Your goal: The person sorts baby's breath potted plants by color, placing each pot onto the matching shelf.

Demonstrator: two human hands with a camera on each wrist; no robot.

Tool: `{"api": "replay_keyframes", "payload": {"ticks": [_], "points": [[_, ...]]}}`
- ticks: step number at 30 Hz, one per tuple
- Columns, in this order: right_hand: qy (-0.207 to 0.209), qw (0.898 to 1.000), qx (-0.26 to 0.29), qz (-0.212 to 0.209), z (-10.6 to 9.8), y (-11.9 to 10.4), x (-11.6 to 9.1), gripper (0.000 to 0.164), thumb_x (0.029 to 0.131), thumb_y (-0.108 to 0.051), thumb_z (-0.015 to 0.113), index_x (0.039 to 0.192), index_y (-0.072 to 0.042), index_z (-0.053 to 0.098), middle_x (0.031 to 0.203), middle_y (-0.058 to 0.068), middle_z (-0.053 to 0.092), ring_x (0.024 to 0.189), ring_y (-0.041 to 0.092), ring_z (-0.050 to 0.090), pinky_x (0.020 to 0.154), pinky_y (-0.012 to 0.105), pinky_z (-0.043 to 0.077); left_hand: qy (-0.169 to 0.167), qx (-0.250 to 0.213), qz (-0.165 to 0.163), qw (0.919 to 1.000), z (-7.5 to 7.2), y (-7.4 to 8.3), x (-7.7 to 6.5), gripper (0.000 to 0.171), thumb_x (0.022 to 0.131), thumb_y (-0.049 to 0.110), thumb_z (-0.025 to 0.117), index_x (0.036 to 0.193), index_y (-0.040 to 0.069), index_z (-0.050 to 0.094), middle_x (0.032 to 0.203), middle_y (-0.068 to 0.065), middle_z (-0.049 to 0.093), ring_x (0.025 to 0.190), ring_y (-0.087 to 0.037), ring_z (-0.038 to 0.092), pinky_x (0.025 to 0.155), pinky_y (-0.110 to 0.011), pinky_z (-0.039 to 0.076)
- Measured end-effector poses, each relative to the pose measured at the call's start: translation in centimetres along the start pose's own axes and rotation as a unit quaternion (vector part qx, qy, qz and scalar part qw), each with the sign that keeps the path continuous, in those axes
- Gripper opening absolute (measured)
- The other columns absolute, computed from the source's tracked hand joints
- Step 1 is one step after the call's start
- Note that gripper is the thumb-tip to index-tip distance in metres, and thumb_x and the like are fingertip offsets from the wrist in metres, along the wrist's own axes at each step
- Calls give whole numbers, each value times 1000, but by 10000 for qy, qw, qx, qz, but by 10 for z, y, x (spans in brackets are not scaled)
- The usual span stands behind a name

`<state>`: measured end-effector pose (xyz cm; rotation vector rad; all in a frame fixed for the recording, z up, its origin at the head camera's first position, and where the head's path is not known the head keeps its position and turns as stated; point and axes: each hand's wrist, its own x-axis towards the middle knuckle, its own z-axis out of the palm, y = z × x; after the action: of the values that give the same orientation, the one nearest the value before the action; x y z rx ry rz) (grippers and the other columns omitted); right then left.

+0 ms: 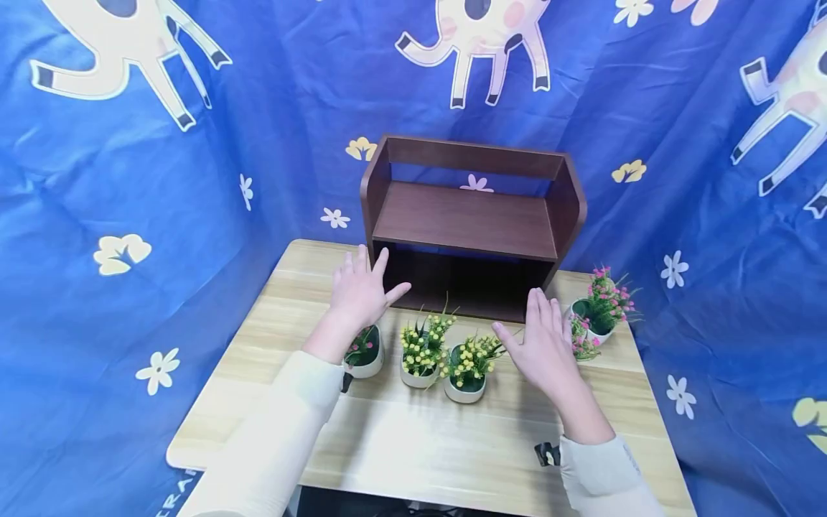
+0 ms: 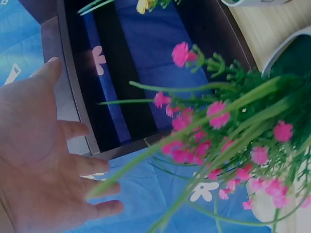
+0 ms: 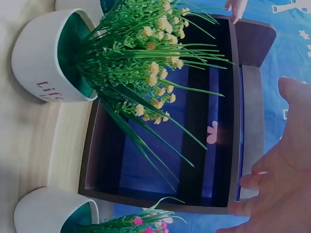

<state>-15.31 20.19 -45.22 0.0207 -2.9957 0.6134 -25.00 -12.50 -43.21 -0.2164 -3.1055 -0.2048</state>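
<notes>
My left hand (image 1: 359,289), fingers spread and straight, is held up in front of the lower left side of a dark brown desk shelf (image 1: 465,215). Below it, partly hidden by the forearm, stands a white pot with pink flowers (image 1: 365,365). My right hand (image 1: 541,352), also with straight fingers, hovers near the shelf's lower right corner. Neither hand holds anything. Between them stand a yellow-flowered pot (image 1: 418,373) and another yellow-flowered plant (image 1: 466,384). Just right of the right hand is a pink-flowered plant (image 1: 604,305), with more pink flowers (image 1: 583,343) partly hidden by the hand.
The shelf stands at the back of a light wooden table (image 1: 258,359), with an open upper tier and a dark lower compartment. Blue patterned cloth (image 1: 194,287) hangs around the back and sides. A black strap piece (image 1: 546,454) shows by the right cuff.
</notes>
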Motion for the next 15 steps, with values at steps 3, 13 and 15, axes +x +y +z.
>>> {"api": "replay_keyframes", "payload": {"ticks": [3,13,15], "points": [[72,9999,4,-70,2,1,-4,107,91,-80,37,162,-7,4,171,14,6,156,45,4,123,68,4,-67,-111,-17,9999,-3,-3,4,101,86,89,21,163,24,12,168,-25,8,152,-52,16,120,-68,19],[-63,9985,535,-60,17,4,-30,108,91,-74,51,162,-10,3,170,14,7,157,40,9,124,62,18,-344,-233,-62,9991,-5,-17,17,105,84,91,13,162,21,17,166,-27,14,150,-55,15,119,-70,18],[-106,9975,698,-31,20,4,-37,109,90,-74,54,162,-11,2,170,14,8,156,40,14,123,62,21,-358,-336,-94,9987,-6,-20,20,107,84,91,12,162,17,18,165,-28,16,150,-55,17,118,-71,19]]}}
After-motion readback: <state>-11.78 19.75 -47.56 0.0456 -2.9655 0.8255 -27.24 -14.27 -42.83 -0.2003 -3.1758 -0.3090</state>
